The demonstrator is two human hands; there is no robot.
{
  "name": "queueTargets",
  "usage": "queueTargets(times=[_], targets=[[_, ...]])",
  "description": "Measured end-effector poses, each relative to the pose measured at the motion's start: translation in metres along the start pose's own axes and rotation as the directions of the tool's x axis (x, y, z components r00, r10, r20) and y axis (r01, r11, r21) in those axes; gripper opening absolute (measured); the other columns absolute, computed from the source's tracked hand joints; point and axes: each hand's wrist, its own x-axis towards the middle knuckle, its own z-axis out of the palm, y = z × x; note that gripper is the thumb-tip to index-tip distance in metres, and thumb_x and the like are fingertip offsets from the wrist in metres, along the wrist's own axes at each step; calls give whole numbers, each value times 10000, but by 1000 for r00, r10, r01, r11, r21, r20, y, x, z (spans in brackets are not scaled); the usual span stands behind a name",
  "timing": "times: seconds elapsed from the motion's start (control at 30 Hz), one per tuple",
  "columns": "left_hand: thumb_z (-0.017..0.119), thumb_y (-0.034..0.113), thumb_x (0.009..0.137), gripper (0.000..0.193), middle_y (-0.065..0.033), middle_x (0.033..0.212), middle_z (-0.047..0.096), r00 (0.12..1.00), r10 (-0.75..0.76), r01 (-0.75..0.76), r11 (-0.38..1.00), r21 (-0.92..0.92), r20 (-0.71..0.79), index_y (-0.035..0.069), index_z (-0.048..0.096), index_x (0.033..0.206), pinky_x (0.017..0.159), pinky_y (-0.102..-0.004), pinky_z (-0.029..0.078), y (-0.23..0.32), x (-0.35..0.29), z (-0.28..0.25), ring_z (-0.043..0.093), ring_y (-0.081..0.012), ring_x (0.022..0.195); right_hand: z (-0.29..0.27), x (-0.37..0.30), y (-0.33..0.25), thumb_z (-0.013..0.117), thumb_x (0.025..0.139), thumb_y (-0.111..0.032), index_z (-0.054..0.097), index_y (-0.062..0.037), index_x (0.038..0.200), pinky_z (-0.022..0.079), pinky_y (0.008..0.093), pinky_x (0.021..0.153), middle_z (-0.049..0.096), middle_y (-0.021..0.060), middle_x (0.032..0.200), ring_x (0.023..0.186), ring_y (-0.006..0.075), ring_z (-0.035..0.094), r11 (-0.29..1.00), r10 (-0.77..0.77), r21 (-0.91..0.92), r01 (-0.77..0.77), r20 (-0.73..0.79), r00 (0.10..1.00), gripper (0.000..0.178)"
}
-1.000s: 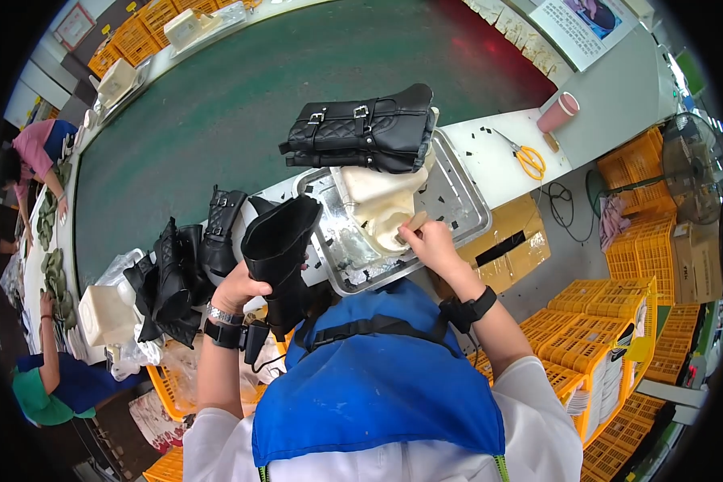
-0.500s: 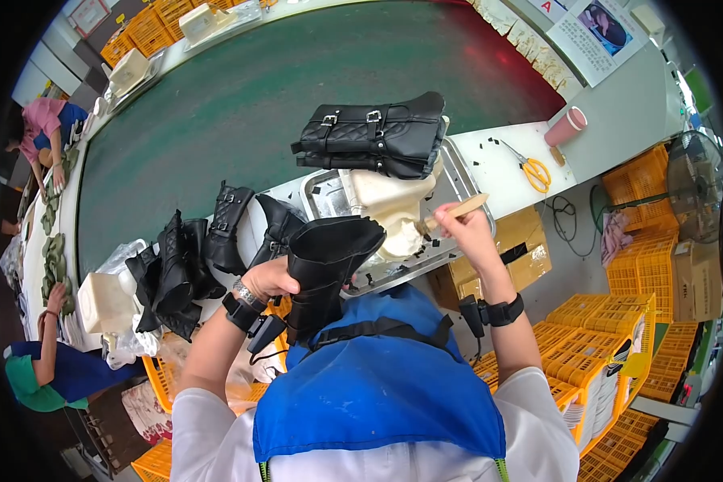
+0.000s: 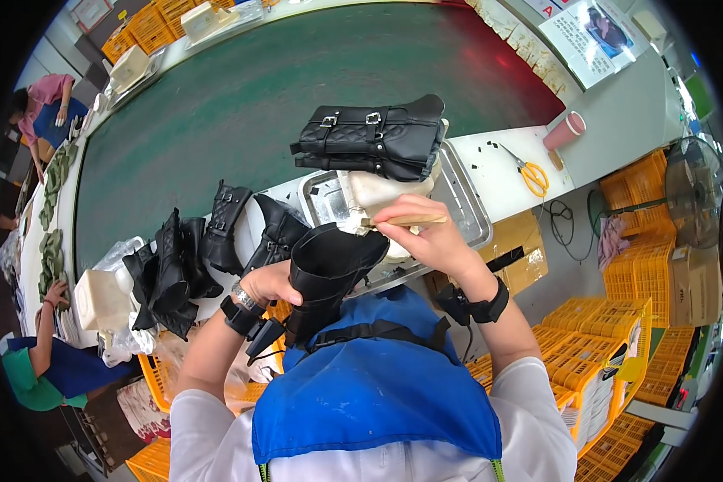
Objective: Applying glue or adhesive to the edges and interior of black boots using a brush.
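Note:
My left hand (image 3: 271, 284) grips a black boot shaft (image 3: 329, 269) by its left side, its wide opening turned up. In my right hand (image 3: 430, 237) is a wooden-handled brush (image 3: 410, 218), pinched between thumb and fingers. The white-coated bristles are at the far rim of the boot shaft; whether they touch it I cannot tell. Behind them a cream plastic container (image 3: 377, 189) sits in a metal tray (image 3: 475, 210). Black buckled boot shafts (image 3: 369, 138) lie stacked across the container's top.
More black boot shafts (image 3: 229, 229) stand on the left, beside a cream plastic tub (image 3: 98, 301). Yellow-handled scissors (image 3: 533, 178) and a pink cup (image 3: 565, 130) rest on the white tabletop. Beyond stretches a green conveyor belt (image 3: 217, 120). Orange crates (image 3: 594, 321) are stacked at right; two people work far left.
My right hand has brought the brush leftward from the cream container to the boot shaft's rim. The boot shaft's opening has tipped slightly toward me in my left hand.

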Motion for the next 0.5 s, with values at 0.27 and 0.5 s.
queueTargets(times=[0.27, 0.5], targets=[[828, 283, 555, 923, -131, 1211, 521, 990, 59, -18, 954, 298, -130, -12, 371, 1302, 989, -353, 344, 9, -14, 12, 484, -224, 1125, 7, -4, -1, 643, 769, -114, 644, -38, 804, 443, 297, 578, 597, 79, 707, 629, 214, 573, 991, 98, -88, -101, -39, 994, 84], [801, 172, 571, 929, -145, 1221, 504, 919, 239, 99, 629, 771, -313, 0, 306, 1337, 962, -304, 373, 17, 2, 52, 494, -202, 1117, 18, 13, -4, 611, 777, -125, 618, -14, 755, 453, 381, 589, 583, 122, 695, 636, 304, 573, 968, 73, -230, -95, -103, 992, 113]])
